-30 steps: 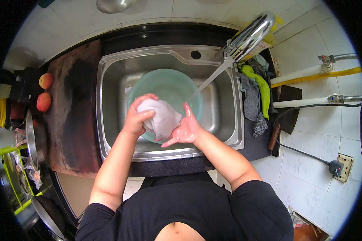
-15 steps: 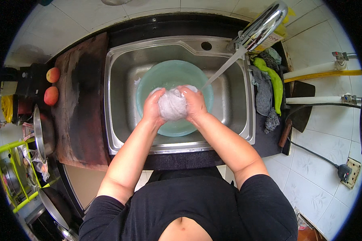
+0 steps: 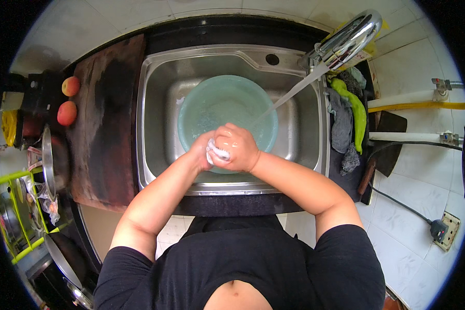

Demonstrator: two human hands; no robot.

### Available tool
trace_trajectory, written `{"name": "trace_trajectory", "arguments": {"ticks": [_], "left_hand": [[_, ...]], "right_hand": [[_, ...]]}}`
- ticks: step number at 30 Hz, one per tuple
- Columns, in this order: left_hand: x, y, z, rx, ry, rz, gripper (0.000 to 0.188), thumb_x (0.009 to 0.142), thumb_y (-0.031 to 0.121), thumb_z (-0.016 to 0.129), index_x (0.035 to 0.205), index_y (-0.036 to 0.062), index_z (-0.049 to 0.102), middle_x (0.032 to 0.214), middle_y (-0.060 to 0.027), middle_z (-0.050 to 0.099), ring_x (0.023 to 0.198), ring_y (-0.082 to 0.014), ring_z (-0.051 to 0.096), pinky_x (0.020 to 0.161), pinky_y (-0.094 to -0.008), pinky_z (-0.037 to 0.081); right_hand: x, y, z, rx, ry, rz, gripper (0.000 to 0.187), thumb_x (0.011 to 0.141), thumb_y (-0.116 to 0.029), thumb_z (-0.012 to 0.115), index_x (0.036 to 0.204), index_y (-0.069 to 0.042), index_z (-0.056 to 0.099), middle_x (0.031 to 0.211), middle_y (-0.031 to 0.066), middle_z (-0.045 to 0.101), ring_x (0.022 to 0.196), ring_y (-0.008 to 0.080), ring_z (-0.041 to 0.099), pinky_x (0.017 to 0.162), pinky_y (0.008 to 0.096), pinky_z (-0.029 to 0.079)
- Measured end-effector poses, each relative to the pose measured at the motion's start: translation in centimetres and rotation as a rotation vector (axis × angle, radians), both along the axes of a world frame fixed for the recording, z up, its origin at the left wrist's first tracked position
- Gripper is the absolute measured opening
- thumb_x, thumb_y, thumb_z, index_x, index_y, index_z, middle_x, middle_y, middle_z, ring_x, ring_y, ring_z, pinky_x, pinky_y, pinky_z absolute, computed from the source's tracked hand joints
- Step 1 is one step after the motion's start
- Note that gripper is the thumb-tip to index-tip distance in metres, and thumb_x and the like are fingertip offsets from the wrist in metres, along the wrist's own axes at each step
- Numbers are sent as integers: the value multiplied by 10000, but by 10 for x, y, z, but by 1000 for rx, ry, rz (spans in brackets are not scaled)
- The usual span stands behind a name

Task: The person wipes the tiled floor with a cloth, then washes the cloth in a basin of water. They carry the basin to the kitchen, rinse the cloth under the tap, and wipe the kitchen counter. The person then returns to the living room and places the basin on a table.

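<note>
— Steel sink [image 3: 157, 103], dark counter: contents?
— Pale green basin [image 3: 219, 106] inside; tap [image 3: 346, 39] running a water stream into it.
— Hands?
— Left hand [image 3: 200, 152] and right hand [image 3: 237, 147] clenched together around a balled white cloth [image 3: 218, 153], over the basin's near rim.
— Counter, left?
— Two peaches [image 3: 67, 101].

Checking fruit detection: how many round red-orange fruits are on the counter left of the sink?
2. One round red-orange fruit sits near the dark counter's back-left edge; the second lies just in front of it. Clutter farther left could hide more.
</note>
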State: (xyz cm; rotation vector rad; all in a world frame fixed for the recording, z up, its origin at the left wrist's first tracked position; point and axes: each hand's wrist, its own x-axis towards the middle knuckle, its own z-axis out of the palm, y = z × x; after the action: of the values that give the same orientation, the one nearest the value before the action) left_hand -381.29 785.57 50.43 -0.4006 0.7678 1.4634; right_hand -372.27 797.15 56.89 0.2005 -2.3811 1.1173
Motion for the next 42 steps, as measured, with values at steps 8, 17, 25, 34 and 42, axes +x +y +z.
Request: {"name": "trace_trajectory", "arguments": {"ticks": [8, 17, 25, 34, 42], "left_hand": [[-30, -86, 52, -104, 356, 632, 360, 805, 303, 558, 1018, 13, 543, 1036, -133, 584, 1002, -288, 544, 900, -446, 411], [-33, -133, 83, -166, 520, 836, 616, 875, 537, 381, 1117, -23, 468, 1104, -147, 550, 1014, -273, 545, 894, -412, 424], [-18, -162, 80, -136, 1053, 746, 243, 918, 184, 404, 872, -3, 551, 807, -63, 572, 763, -136, 544, 718, -266, 441], [-13, -169, 116, -101, 1625, 502, 123, 745, 105, 631, 793, 5, 578, 815, -95, 586, 758, -202, 561, 709, -298, 436], [-10, -169, 144, -24, 1732, 470, 141, 702, 105, 678, 753, 18, 579, 821, -98, 594, 768, -210, 562, 699, -308, 440]], "right_hand": [[70, 65, -81, -46, -727, -685, 439, 741, -342, 644, 1017, -28, 509, 1013, 139, 559, 891, 289, 557, 770, 364, 455], [66, 57, -90, -1054, -1062, -719, 354, 749, -247, 636, 987, -22, 506, 784, 72, 563, 550, 146, 525, 429, 278, 424], [14, 6, -6, -947, -585, -768, 149, 687, -65, 543, 824, -26, 584, 681, 27, 564, 570, 103, 491, 494, 253, 379], [9, -41, 37, -240, -501, -655, 107, 701, -106, 546, 663, -13, 509, 574, 13, 471, 555, 72, 403, 504, 275, 356], [32, -36, 74, 501, 157, -412, 212, 622, 5, 581, 574, -57, 384, 517, 107, 380, 439, 291, 416, 413, 361, 332]]}}
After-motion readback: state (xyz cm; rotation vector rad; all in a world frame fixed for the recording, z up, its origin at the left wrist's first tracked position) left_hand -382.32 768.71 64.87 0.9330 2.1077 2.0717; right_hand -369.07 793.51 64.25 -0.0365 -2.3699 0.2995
